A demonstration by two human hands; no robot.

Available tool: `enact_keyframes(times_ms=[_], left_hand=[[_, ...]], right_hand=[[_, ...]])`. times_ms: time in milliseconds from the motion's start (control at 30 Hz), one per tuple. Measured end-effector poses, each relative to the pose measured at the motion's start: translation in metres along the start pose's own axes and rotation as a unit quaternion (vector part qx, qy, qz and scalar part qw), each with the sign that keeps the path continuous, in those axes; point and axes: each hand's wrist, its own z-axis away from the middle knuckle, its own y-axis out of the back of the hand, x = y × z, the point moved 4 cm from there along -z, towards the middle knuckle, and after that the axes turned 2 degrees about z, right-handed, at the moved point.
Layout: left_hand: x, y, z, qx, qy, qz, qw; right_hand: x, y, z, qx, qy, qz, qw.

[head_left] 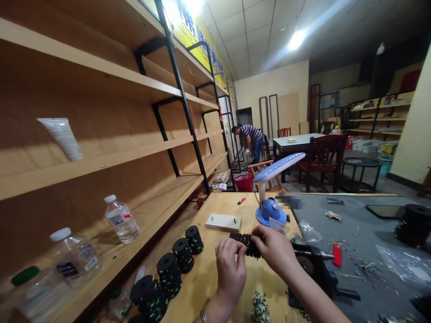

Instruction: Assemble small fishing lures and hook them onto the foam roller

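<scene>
Both hands are at a black ridged roll (247, 243), which looks like a stack of thin dark discs with a few coloured specks. My left hand (230, 264) closes on its left end, fingers curled. At the right end, my right hand (272, 246) pinches it with thumb and fingers; anything small between the fingertips is hidden. Just right of my right wrist stands a black hand-cranked device (311, 264), partly covered by my forearm. Below the hands lies a heap of tiny multicoloured pieces (260, 307) on the wooden tabletop (202, 287).
Several black rolls with coloured specks (169, 274) line the left table edge. Behind the hands are a white block with two pins (223, 222) and a blue lamp (272, 211). Shelving with bottles (121, 219) rises at left. A person (252, 139) bends over far back.
</scene>
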Motion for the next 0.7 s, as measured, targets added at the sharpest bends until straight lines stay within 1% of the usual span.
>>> enact_keyframes(times_ms=[100, 233, 400, 700], left_hand=[[-0.001, -0.001, 0.0, 0.003, -0.001, -0.002, 1.0], [0.0, -0.002, 0.0, 0.017, 0.007, 0.007, 1.0], [-0.001, -0.003, -0.001, 0.018, 0.021, 0.019, 0.999], [0.0, -0.003, -0.002, 0.02, 0.018, 0.025, 0.999]], right_hand=[[-0.003, 0.0, 0.0, 0.002, 0.011, 0.022, 1.0], [-0.008, -0.001, -0.001, -0.021, 0.018, 0.056, 0.998], [-0.011, 0.0, -0.005, -0.047, 0.005, 0.076, 0.996], [-0.013, -0.002, -0.01, -0.061, -0.035, 0.104, 0.992]])
